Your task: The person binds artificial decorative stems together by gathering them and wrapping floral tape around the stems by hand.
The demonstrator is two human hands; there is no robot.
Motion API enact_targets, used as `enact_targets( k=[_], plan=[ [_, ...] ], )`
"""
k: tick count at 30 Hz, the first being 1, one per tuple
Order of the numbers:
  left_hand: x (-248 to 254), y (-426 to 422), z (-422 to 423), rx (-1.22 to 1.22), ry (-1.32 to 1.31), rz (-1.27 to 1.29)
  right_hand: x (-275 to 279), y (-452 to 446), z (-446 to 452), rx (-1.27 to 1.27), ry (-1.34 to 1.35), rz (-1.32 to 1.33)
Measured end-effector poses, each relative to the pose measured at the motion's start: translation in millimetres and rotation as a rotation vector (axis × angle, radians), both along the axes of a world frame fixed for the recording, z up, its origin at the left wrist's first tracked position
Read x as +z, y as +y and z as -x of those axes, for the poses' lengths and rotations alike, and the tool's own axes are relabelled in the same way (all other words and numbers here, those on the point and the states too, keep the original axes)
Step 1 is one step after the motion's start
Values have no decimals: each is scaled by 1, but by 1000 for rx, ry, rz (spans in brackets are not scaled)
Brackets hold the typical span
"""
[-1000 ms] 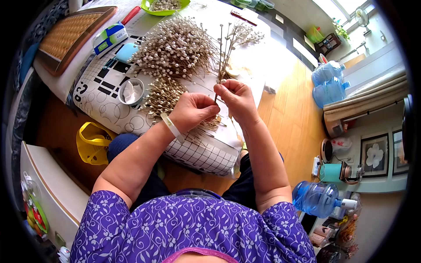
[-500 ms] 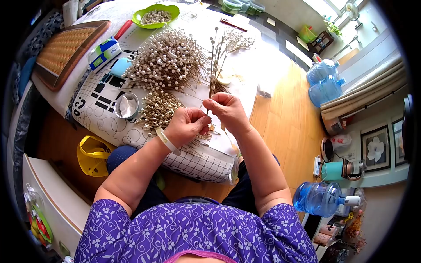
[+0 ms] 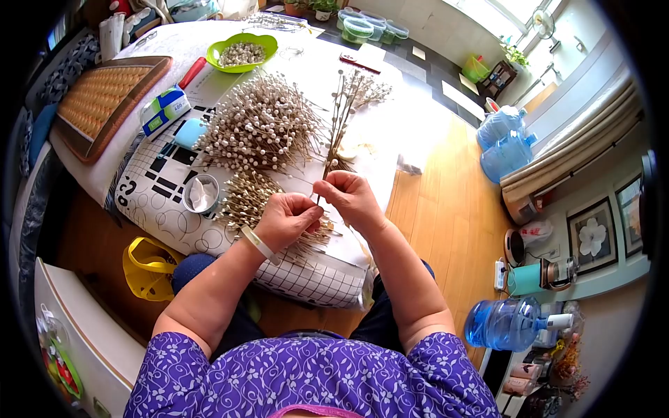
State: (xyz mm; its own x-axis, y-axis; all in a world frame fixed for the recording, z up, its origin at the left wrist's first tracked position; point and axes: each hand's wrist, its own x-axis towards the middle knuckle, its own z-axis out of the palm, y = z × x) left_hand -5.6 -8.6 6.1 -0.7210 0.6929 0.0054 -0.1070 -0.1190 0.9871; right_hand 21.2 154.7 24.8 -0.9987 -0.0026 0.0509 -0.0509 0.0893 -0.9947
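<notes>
My left hand [image 3: 287, 221] and my right hand [image 3: 353, 200] meet over the near part of the table, fingertips pinched on the lower end of a branched dark artificial flower stem [image 3: 337, 118]. Small beads or buds sit along its upper branches, and it stands nearly upright, leaning slightly right. Beyond my left hand lies a large bunch of stems with white bead tips [image 3: 261, 125]. A smaller bunch with cream-gold tips [image 3: 251, 198] lies closer, partly hidden by my left hand. Behind the held stem is another pale spray [image 3: 374, 92]. The exact point each fingertip grips is hidden.
A green bowl [image 3: 272, 43] of beads stands at the far side of the table. A small cup with white tissue [image 3: 203, 195], a light-blue object [image 3: 189, 134] and a tissue pack [image 3: 165, 110] are on the left. A dark red phone [image 3: 359, 64] lies far right.
The whole view has shifted, so the table and things appear lower. Both hands keep their pinch on the stem, with only slight change in their position.
</notes>
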Motion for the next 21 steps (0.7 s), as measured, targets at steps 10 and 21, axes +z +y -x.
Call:
enact_targets(
  k=[10, 21],
  plan=[
    [2, 2, -4, -210, -206, -89, 15, 17, -10, 2, -52, 319],
    [-5, 7, -6, -240, -287, 17, 51, 138, 120, -213, -223, -98]
  ],
)
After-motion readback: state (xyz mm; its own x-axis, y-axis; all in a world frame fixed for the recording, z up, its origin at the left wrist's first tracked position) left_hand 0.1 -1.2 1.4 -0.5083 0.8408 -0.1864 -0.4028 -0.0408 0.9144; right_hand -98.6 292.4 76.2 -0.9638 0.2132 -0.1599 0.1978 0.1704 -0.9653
